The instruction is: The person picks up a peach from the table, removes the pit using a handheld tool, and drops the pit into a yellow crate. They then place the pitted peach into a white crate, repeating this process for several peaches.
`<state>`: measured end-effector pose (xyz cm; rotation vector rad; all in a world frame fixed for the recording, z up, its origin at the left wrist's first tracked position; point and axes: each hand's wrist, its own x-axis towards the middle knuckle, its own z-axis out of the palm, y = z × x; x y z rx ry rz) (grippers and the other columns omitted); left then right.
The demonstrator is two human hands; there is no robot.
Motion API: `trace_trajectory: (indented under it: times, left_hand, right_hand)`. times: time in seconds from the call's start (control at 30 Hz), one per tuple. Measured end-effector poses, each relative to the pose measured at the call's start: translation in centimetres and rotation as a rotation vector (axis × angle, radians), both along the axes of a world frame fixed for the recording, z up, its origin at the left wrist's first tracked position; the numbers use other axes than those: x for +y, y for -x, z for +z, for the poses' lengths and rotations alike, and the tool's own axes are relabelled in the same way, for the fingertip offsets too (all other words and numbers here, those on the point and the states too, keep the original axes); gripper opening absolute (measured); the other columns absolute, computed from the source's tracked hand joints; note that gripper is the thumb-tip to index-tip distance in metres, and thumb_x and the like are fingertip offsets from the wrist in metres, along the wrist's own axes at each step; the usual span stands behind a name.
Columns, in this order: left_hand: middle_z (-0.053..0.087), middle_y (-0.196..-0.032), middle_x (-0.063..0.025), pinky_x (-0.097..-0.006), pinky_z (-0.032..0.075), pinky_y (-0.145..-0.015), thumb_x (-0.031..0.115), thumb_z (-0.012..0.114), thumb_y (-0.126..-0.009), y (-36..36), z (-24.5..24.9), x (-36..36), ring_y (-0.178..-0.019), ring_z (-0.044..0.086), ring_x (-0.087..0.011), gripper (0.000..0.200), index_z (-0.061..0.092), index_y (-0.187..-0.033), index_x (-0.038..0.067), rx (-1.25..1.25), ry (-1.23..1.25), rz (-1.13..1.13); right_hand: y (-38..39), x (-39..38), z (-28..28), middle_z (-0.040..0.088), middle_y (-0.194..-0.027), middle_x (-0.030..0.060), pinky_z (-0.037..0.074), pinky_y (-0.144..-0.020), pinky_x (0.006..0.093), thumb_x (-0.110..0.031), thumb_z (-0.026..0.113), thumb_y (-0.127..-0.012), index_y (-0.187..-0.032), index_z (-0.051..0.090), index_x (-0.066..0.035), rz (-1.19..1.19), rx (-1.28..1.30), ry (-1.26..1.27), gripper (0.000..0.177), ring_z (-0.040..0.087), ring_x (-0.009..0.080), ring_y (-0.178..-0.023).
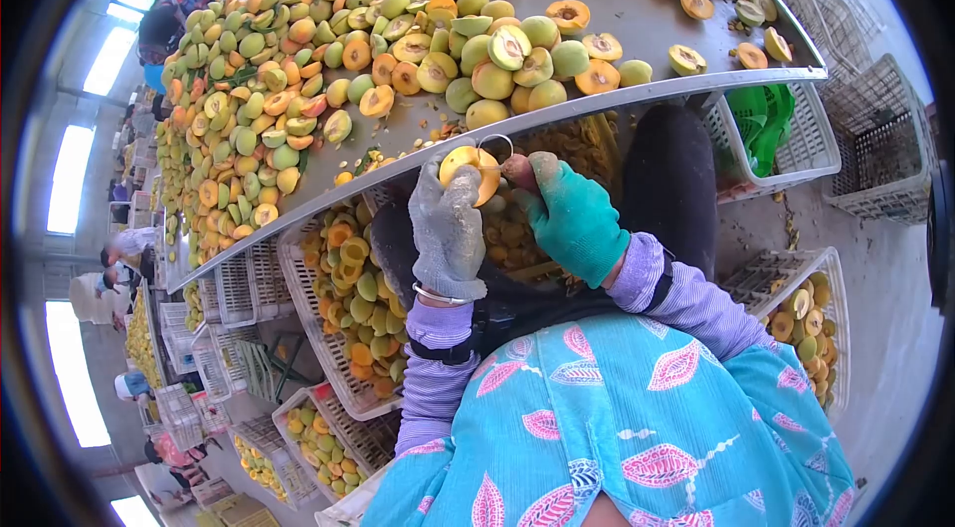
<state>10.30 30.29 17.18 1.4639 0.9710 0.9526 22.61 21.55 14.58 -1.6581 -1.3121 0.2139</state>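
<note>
left hand (448,228) grips fruit half (468,169) | right hand (575,220) closed on corer (495,141), touching the half | desk (637,9) just beyond both

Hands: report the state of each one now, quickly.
Left hand: closed, fingers holding a halved fruit.
Right hand: closed, holding a loop tool against the fruit.

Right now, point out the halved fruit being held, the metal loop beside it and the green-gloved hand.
fruit half (466,171): head view, on its orange cut face.
metal loop (495,136): head view, on the top of the wire ring.
right hand (575,220): head view, on the back of the green glove.
</note>
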Motion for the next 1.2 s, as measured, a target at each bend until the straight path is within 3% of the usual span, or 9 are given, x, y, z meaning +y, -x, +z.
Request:
trace_trajectory:
  times: [0.17, 0.33, 0.4, 0.47, 0.73, 0.8, 1.0, 1.07, 1.2]
  left_hand:
    - [0.063, -0.095, -0.0112, -0.0276, 0.055, -0.061, 0.011, 0.053, -0.089, -0.1, 1.8, -1.7, -0.077, 0.063, -0.0163, 0.029, 0.056, -0.115, -0.002, -0.022, 0.087, 0.051]
    - [0.063, -0.095, -0.0119, -0.0234, 0.051, -0.051, 0.012, 0.054, -0.090, 3.5, 3.9, -3.5, -0.068, 0.065, -0.0173, 0.030, 0.055, -0.118, 0.000, -0.220, 0.164, 0.203]
    - [0.064, -0.097, -0.0135, -0.0296, 0.054, -0.061, 0.015, 0.057, -0.089, 9.1, 4.3, -3.0, -0.075, 0.066, -0.0217, 0.033, 0.055, -0.119, 0.000, -0.059, 0.106, 0.297]
    - [0.065, -0.103, -0.0168, -0.0368, 0.052, -0.075, 0.019, 0.059, -0.088, 18.5, 0.6, 0.8, -0.083, 0.066, -0.0280, 0.034, 0.058, -0.117, 0.001, 0.868, -0.431, 0.100]
    - [0.067, -0.091, -0.0187, -0.0440, 0.048, -0.080, 0.029, 0.054, -0.088, 6.1, 2.5, 20.9, -0.090, 0.064, -0.0367, 0.027, 0.067, -0.093, 0.006, 1.032, -0.546, 0.267]
    - [0.063, -0.114, -0.0197, -0.0408, 0.047, -0.093, 0.031, 0.064, -0.083, 4.0, -1.1, 26.0, -0.110, 0.058, -0.0366, 0.047, 0.058, -0.123, 0.007, 1.199, -0.674, 0.011]
    - [0.062, -0.114, -0.0170, -0.0362, 0.051, -0.086, 0.020, 0.069, -0.080, 2.3, 1.4, 23.1, -0.105, 0.062, -0.0285, 0.054, 0.050, -0.127, 0.000, 1.543, -0.410, -0.576]
    - [0.061, -0.110, -0.0138, -0.0309, 0.055, -0.069, 0.016, 0.069, -0.080, 3.5, 1.3, 20.8, -0.089, 0.066, -0.0207, 0.051, 0.051, -0.125, -0.001, 1.091, 0.187, -0.309]
    - [0.062, -0.104, -0.0119, -0.0286, 0.055, -0.065, 0.010, 0.063, -0.084, 3.6, 4.0, 10.4, -0.082, 0.062, -0.0170, 0.043, 0.051, -0.124, -0.003, 0.117, 0.155, -0.214]
  right_hand:
    - [0.9, 0.2, -0.7, 0.064, -0.094, 0.0162, 0.052, -0.061, 0.0445, -0.012, 0.067, -0.084, -0.108, 0.055, -0.009, -0.048, -0.115, 0.086, 0.028, 0.065, 0.0360, -0.078]
    - [-0.4, 1.4, -4.0, 0.065, -0.078, 0.0185, 0.050, -0.060, 0.0480, -0.021, 0.059, -0.091, -0.096, 0.052, -0.005, -0.085, 0.019, 0.275, 0.019, 0.064, 0.0392, -0.071]
    - [-1.4, 0.5, -7.6, 0.065, -0.078, 0.0229, 0.050, -0.062, 0.0501, -0.021, 0.059, -0.092, -0.097, 0.051, -0.002, -0.091, 0.151, 0.285, 0.021, 0.064, 0.0425, -0.074]
    - [-1.5, -0.5, -5.9, 0.065, -0.078, 0.0230, 0.049, -0.061, 0.0495, -0.021, 0.061, -0.091, -0.097, 0.051, -0.002, -0.073, 0.145, 0.493, 0.022, 0.064, 0.0428, -0.075]
    - [-1.3, 0.5, -2.7, 0.066, -0.083, 0.0209, 0.051, -0.064, 0.0442, -0.021, 0.065, -0.090, -0.107, 0.055, -0.005, 0.094, 0.337, 0.425, 0.025, 0.066, 0.0398, -0.078]
    - [-1.4, 0.6, -2.7, 0.068, -0.086, 0.0190, 0.052, -0.065, 0.0408, -0.019, 0.064, -0.091, -0.111, 0.057, -0.005, 0.134, 0.488, 0.279, 0.025, 0.068, 0.0354, -0.080]
    - [-1.9, 3.6, 0.4, 0.066, -0.081, 0.0178, 0.051, -0.061, 0.0420, -0.020, 0.064, -0.091, -0.106, 0.057, -0.007, 0.077, 0.362, 0.201, 0.021, 0.066, 0.0362, -0.074]
    - [-0.8, 5.3, 1.0, 0.064, -0.077, 0.0191, 0.050, -0.058, 0.0453, -0.022, 0.063, -0.091, -0.102, 0.056, -0.006, 0.108, 0.263, -0.012, 0.021, 0.065, 0.0381, -0.071]
    - [1.3, 6.4, 2.0, 0.064, -0.073, 0.0191, 0.050, -0.057, 0.0483, -0.023, 0.061, -0.092, -0.100, 0.055, -0.005, 0.200, 0.164, 0.028, 0.021, 0.064, 0.0383, -0.067]
